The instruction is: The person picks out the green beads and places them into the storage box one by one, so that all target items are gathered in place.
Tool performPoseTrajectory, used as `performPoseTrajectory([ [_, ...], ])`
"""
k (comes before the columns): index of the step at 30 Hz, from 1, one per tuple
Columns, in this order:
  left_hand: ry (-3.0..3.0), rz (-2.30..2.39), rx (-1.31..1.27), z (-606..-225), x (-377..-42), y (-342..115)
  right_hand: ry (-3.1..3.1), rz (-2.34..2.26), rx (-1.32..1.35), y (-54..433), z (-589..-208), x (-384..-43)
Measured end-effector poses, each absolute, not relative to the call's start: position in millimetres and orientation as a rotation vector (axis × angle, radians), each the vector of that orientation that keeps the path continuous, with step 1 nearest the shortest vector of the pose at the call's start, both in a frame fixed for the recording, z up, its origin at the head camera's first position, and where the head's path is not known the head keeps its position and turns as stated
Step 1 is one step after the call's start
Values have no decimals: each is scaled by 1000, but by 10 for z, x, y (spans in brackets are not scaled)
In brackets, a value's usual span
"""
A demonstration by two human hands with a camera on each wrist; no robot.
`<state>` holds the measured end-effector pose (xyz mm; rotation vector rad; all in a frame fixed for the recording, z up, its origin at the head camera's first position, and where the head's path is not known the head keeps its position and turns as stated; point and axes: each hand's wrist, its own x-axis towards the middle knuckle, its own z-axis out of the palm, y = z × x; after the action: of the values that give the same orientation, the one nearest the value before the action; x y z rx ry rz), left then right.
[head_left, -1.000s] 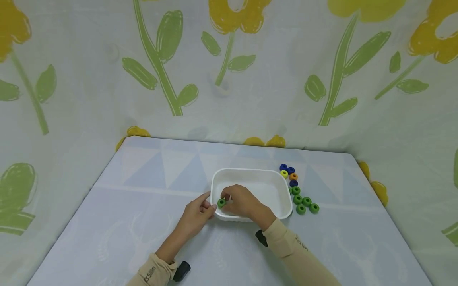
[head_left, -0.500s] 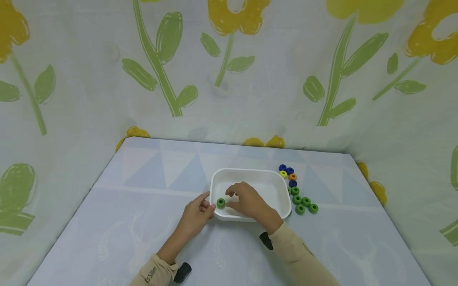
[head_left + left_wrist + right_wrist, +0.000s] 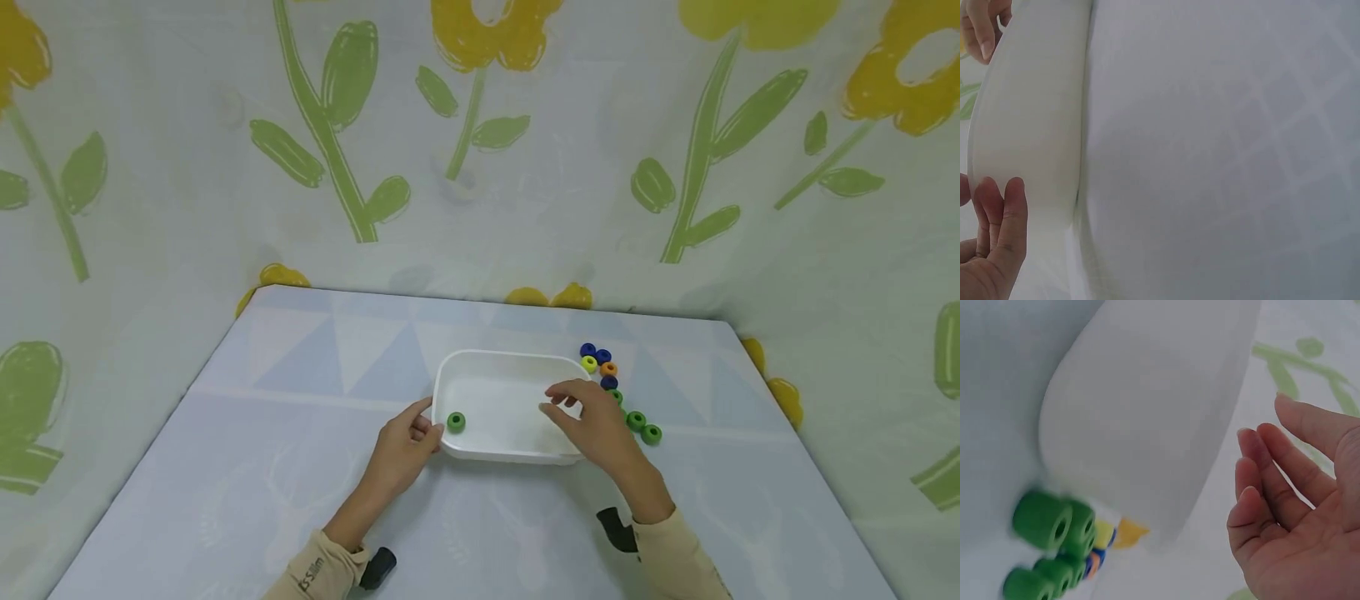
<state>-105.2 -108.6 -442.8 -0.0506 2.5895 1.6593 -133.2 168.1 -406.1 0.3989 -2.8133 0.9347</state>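
A white plastic tray (image 3: 510, 454) stands on the table, with one green bead (image 3: 456, 422) lying near its left end. My left hand (image 3: 403, 443) holds the tray's left front corner. In the left wrist view its fingers (image 3: 1015, 209) press the outer wall, thumb at the rim. Over the tray's right end hovers my right hand (image 3: 596, 423), loosely bent with nothing in its fingers. In the right wrist view the thumb and fingers (image 3: 1285, 500) stand apart beside the tray wall. Several green beads (image 3: 636, 421) lie right of the tray, some hidden behind the right hand.
Behind the green beads, close to the tray's right side, lie several blue beads (image 3: 603, 357), a yellow bead (image 3: 589, 364) and an orange bead (image 3: 608, 369). A flower-printed cloth (image 3: 480, 233) hangs behind the table (image 3: 300, 467).
My right hand has let go of the green bead inside the tray and moved right, over the tray's right end. The left hand keeps its hold on the corner.
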Motion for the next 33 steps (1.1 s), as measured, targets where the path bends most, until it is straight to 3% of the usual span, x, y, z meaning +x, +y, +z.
performPoseTrajectory([
  [7, 2589, 1666, -54, -4420, -1055, -1081, -2824, 983, 136, 2088, -4046, -1171],
  [15, 2587, 1663, -56, -4426, -1062, -1089, -2854, 1001, -110, 2470, -4278, -1095],
  [33, 2582, 1666, -63, -4417, -1022, -1096, -2865, 955, -273, 2705, -4549, -1006],
])
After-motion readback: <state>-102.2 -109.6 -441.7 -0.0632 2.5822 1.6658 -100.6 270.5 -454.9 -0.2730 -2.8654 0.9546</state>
